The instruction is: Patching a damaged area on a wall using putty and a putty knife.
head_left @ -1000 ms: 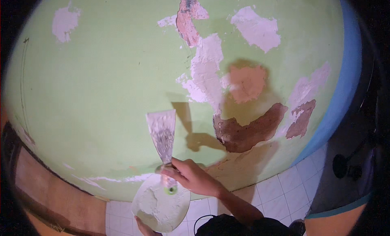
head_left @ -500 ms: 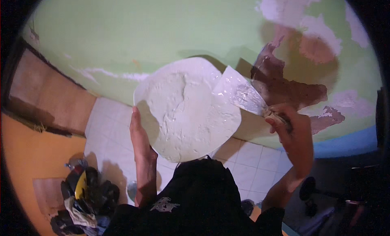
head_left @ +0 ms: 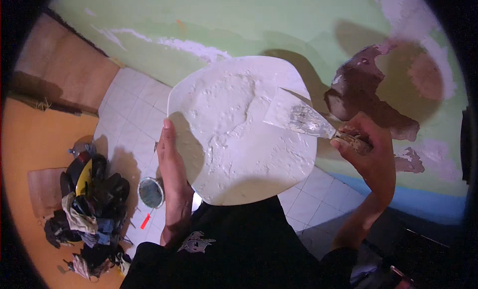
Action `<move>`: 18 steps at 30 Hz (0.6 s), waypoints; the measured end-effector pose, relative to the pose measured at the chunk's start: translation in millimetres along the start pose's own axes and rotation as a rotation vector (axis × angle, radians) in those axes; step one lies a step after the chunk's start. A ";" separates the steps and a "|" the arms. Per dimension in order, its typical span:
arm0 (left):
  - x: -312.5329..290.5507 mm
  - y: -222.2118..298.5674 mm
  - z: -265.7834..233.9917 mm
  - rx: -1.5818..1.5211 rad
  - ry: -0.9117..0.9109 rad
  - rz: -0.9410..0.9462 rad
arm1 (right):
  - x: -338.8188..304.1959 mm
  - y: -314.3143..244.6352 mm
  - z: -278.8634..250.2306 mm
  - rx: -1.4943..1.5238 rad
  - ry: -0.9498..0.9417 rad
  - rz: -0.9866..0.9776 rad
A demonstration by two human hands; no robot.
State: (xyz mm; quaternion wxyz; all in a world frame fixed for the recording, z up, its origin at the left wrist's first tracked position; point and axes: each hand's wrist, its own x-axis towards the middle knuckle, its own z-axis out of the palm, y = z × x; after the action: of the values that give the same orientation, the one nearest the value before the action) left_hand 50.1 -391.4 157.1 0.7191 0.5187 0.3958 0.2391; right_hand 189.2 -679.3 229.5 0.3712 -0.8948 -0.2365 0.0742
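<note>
My left hand (head_left: 174, 182) grips the left edge of a white rounded plate (head_left: 291, 189), thumb along its rim and the other fingers hidden beneath. White putty (head_left: 219, 102) covers part of the plate, heaped thickest at the upper left, with thin smears and lumps toward the lower right. In my right hand (head_left: 373, 149), closed round its handle, is a putty knife (head_left: 303, 119). Its wide, smeared blade lies over the plate's right side and points left.
Ahead stands a green wall (head_left: 239, 20) with bare brown patches (head_left: 358, 90) and white filled areas. On the tiled floor (head_left: 132, 97) at left are a bucket (head_left: 151, 192), a red-handled tool (head_left: 145, 221) and a heap of clothes and dark items (head_left: 94, 209) by an orange wall.
The knife blade has gone from the plate's upper right edge to farther in over it. Putty is now more bunched at the upper left, and the plate appears slightly turned. The view has shifted.
</note>
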 end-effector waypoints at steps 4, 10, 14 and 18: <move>-6.5 -8.8 7.9 0.133 0.019 -0.004 | 12.5 22.5 9.9 0.128 -0.060 0.029; -0.5 -2.9 -0.1 0.043 -0.011 -0.046 | 13.6 14.3 28.2 0.198 -0.039 -0.015; 13.3 17.6 -18.6 0.074 -0.054 -0.045 | 6.8 -9.3 43.6 0.222 -0.005 -0.020; 8.0 12.6 -13.7 -0.117 -0.169 -0.128 | -5.6 -1.8 35.7 0.130 0.052 -0.106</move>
State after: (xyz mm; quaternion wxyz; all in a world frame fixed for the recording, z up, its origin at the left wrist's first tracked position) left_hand 44.4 -373.5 164.3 0.7925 0.4680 0.3516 0.1710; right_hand 172.6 -658.4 205.0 0.4380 -0.8568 -0.2683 0.0463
